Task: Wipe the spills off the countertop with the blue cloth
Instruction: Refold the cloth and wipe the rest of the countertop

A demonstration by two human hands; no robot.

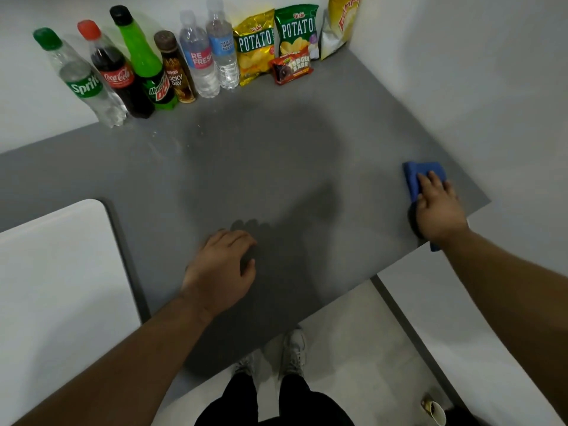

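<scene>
Rightward from the Sprite bottle we read, on bottles, Coca-Cola, Mountain Dew, Lucky Day, Refresh; on two bags, Oishi Potato; on a pack, Fudgee Barr.

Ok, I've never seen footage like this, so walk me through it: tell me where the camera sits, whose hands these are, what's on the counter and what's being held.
There is no machine here. One camera is worn on a person's head and looks forward and down, so both arms reach in from the bottom. The right hand presses flat on the blue cloth near the right edge of the grey countertop. The left hand holds nothing, its fingers loosely bent over the counter's middle. Along the back wall stand six bottles, starting with a Sprite bottle, then potato chip bags and a Fudgee Barr pack. Faint wet specks show in front of the bottles. A cup sits on the floor.
</scene>
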